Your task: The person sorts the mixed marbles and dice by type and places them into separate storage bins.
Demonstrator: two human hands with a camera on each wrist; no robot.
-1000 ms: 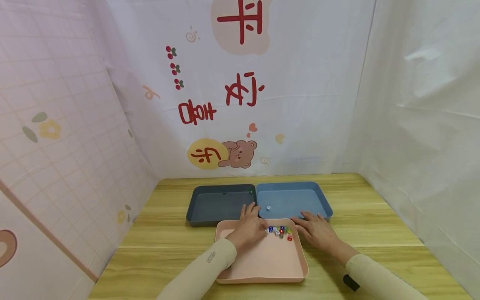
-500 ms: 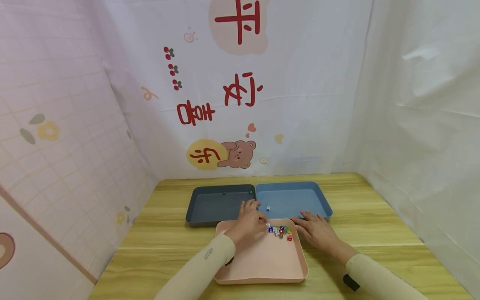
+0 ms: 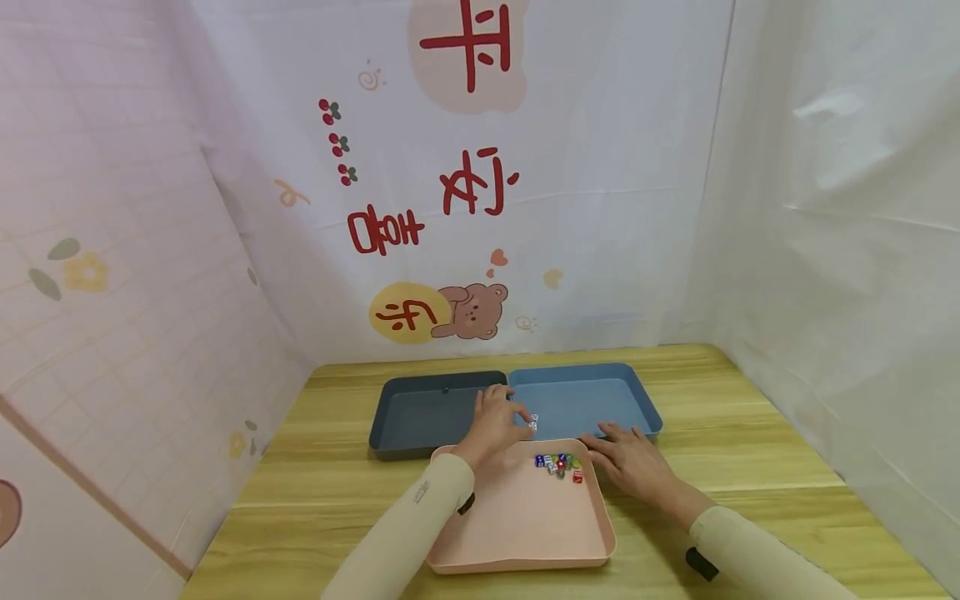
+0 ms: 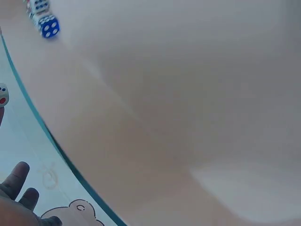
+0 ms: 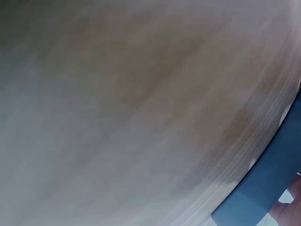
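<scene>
My left hand (image 3: 492, 427) pinches a white die (image 4: 3, 95) between thumb and index finger, above the far rim of the pink tray (image 3: 525, 533). In the head view this die overlaps the near left part of the blue tray (image 3: 600, 396), close to another white die (image 3: 535, 417) lying there. Several dice and glass marbles, including a red die (image 3: 577, 477) and a blue die (image 3: 540, 460), sit in the pink tray's far right corner. My right hand (image 3: 633, 462) lies with extended fingers at the near rim of the blue tray, beside the pink tray's corner.
A dark grey tray (image 3: 420, 412) stands left of the blue one, with a small marble (image 3: 446, 390) near its back wall. All three trays are on a wood-grain table (image 3: 315, 475). A printed white curtain (image 3: 615, 208) rises behind the table.
My left hand has picked the white die up from the pink tray and carried it forward to the blue tray's near left edge. The right hand stays in place; the head view shifts slightly.
</scene>
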